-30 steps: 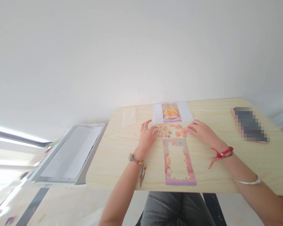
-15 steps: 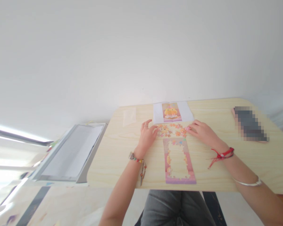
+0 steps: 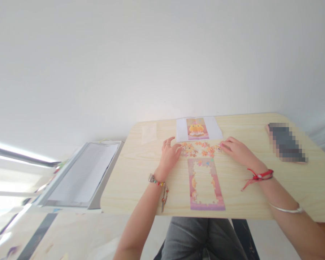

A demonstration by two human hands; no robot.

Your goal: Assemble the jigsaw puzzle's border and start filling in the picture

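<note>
Small loose jigsaw pieces [image 3: 189, 149] in orange, pink and yellow lie in a spread at the middle of the table. At their left edge is my left hand [image 3: 171, 153], its fingers apart and its tips against the outermost pieces. My right hand [image 3: 237, 151] pinches a puzzle piece [image 3: 219, 147] at the right end of the spread; the fingertips partly cover it. Nearer to me lies the puzzle frame [image 3: 220, 196], a joined pink and purple border with the table showing through its middle.
Behind the pieces lies a white sheet [image 3: 181, 130] with a printed picture [image 3: 197, 129] of an orange cartoon figure. A clear plastic bag [image 3: 149, 133] is at the back left and a blurred phone [image 3: 287, 142] at the right. Left of the table stands a tray with papers [image 3: 83, 173].
My right hand has shifted a little to the right, with the piece at its fingertips, and the spread reaches farther right. My left hand stays in nearly the same place.
</note>
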